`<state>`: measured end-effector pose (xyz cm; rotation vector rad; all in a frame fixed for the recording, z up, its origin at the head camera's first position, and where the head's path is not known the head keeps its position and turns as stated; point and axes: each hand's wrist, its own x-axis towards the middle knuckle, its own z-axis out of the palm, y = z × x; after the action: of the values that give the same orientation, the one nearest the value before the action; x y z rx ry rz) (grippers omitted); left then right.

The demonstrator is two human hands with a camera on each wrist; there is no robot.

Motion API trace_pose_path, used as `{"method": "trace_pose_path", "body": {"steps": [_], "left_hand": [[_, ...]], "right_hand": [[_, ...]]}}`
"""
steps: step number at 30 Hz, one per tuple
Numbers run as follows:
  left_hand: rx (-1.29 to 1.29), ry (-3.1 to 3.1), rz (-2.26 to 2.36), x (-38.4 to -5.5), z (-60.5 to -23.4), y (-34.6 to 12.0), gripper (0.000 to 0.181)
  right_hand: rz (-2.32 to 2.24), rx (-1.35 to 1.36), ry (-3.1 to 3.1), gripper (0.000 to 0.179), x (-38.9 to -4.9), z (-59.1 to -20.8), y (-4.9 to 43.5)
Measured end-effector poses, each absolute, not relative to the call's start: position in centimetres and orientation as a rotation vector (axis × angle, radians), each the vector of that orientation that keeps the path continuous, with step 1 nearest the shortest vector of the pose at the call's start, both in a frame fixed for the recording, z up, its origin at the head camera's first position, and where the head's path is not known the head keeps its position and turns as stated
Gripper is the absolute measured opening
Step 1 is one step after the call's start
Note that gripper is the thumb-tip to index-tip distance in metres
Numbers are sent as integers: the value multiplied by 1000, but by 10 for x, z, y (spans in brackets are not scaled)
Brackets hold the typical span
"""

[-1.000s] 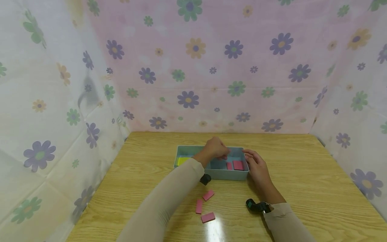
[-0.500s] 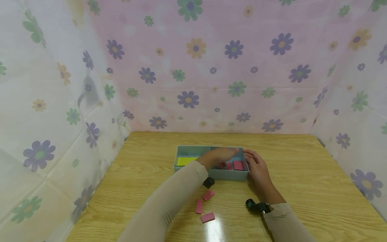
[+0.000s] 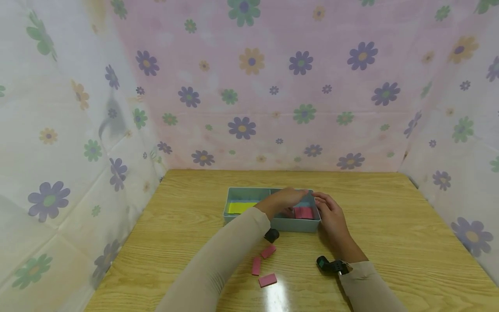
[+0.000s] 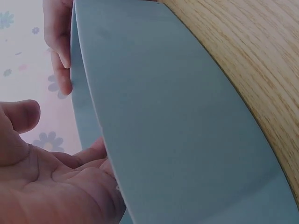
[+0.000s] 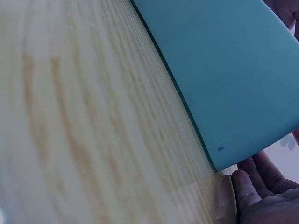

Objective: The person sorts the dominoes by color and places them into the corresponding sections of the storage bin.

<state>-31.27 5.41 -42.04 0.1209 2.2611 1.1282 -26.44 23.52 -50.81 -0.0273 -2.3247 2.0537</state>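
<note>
A blue-green box (image 3: 296, 225) with a divider stands on the table. My left hand (image 3: 282, 199) reaches into its right compartment from above, thumb held out and fingers down behind the near wall. Those fingertips, partly hidden, are beside flat pink rectangular pieces (image 3: 303, 212) lying at the compartment's right end. In the left wrist view the left hand (image 4: 60, 182) has its fingers passing behind the box wall (image 4: 154, 102). My right hand (image 3: 330, 216) rests against the box's right end, fingertips at the rim; the right wrist view shows its fingers (image 5: 247, 189) touching that end.
Yellow flat pieces (image 3: 239, 208) lie in the left compartment. Three loose pink pieces (image 3: 267, 280) lie on the wooden table (image 3: 187, 208) in front of the box. A flowered cloth (image 3: 265, 164) hangs behind the table and along both sides.
My left hand has moved right inside the box. The small pink piece has slid right, up against the larger pink pieces. My right hand has stayed at the box's end.
</note>
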Motion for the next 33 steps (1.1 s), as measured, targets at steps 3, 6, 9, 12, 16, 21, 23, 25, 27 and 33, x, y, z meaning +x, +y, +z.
{"method": "trace_pose_path", "body": {"steps": [3,6,9,12,16,21,23,25,27,33], "left_hand": [[115,2268,1133,-314,-421,55,75],[109,2266,1144,-315,-422,56,75],[96,2261,1161,-316,-422,57,74],[94,2264,1162,-315,-421,57,74],[117,2291,1127,-309,-415,53,73],[166,2349,1115,-306,-404,44,70],[178,2349,1141,-305,-400,40,69],[191,2345,1153,-305,-396,36,68],[207,2337,1163,-305,-393,31,68],[271,2325,1212,-303,-389,12,66]], "right_hand": [[2050,-45,-2326,43,-264,-507,235],[2048,-51,-2329,43,-264,-506,235],[2047,-44,-2329,43,-264,-505,235],[2046,-39,-2330,43,-263,-504,235],[2055,-29,-2331,44,-263,-504,233],[2027,-29,-2346,43,-263,-504,233],[2014,-33,-2348,42,-264,-504,234],[2009,-36,-2352,42,-263,-505,235],[2002,-35,-2362,42,-263,-505,235],[1993,-77,-2373,42,-263,-507,234]]}}
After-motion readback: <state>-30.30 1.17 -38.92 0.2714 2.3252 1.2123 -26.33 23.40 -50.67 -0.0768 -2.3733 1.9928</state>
